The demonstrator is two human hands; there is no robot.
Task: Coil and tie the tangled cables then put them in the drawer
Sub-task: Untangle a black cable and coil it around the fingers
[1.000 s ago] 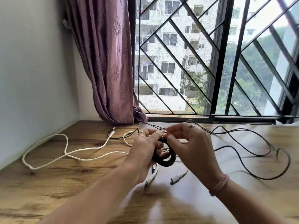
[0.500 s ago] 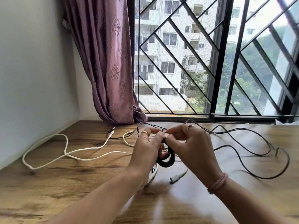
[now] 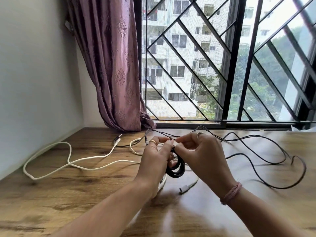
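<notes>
Both hands' fingers (image 3: 168,144) pinch a round black rubbery cable coil (image 3: 176,168) above grained wood

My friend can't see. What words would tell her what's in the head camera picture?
Two bare hands, left hand and right hand, hold a small coil of thick black cable above a brown wooden table, pinching something at its top. A long loose white cable lies on the left, thin black cables sprawl right, before a barred window and purple curtain.
</notes>
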